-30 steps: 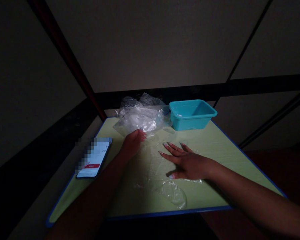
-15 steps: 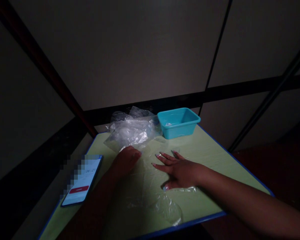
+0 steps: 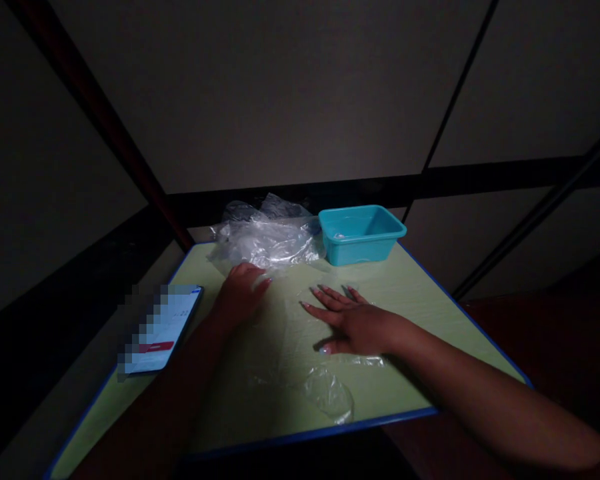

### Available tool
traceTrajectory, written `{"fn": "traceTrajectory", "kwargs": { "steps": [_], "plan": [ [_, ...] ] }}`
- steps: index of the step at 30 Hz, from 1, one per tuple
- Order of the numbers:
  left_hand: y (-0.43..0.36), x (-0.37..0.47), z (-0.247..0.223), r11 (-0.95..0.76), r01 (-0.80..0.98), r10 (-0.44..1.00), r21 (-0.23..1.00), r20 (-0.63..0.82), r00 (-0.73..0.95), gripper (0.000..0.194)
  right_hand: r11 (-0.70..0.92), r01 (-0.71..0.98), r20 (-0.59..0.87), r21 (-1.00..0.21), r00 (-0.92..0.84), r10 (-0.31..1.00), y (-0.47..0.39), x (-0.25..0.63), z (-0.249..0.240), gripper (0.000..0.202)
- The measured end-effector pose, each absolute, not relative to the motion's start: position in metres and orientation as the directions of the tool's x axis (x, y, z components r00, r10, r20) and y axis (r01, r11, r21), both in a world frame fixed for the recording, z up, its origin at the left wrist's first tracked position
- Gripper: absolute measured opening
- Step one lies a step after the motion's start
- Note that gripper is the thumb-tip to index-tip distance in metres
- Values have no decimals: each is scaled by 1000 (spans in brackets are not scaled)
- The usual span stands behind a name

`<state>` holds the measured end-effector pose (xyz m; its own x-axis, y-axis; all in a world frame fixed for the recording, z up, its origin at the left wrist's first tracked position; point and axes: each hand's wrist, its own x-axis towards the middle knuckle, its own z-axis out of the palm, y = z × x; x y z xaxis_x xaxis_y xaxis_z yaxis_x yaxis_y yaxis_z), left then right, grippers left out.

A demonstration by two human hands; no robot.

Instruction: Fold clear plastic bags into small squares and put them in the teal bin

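Note:
My right hand lies flat with its fingers spread, pressing on a thin clear plastic piece that is laid out on the table. Its transparent outline is hard to follow, and I cannot tell whether it is a bag or a glove. At the near edge of a crumpled pile of clear plastic is my left hand. The left thumb stands apart from the fingers, and nothing shows between them. Those fingertips partly overlap the pile's edge, so contact there is unclear.
A turquoise plastic basin stands at the back right, beside the pile, with something small and pale inside. A phone with a lit screen lies at the left edge. The light green table has a blue rim; dark panels rise behind it.
My left hand has shifted slightly leftward and away from the middle of the table. The right hand stays spread on the clear plastic. The whole view has tilted a little.

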<state>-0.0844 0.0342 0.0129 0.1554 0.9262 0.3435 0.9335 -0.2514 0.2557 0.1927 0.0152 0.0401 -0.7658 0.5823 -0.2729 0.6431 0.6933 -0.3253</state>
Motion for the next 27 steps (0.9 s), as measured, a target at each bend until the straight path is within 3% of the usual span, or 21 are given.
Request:
{"fn": "traceTrajectory", "kwargs": {
  "steps": [5, 12, 27],
  "plan": [
    [29, -79, 19, -289, 911, 912, 294, 375, 168, 29, 684, 654, -283, -325, -757, 589, 15, 192, 43, 86],
    [22, -65, 15, -395, 885, 892, 247, 335, 304, 21, 707, 650, -332, -279, -756, 565, 14, 189, 41, 88],
    [18, -61, 13, -307, 918, 947, 251, 179, 267, 15, 701, 650, -322, -292, -757, 568, 16, 191, 35, 87]
  ]
}}
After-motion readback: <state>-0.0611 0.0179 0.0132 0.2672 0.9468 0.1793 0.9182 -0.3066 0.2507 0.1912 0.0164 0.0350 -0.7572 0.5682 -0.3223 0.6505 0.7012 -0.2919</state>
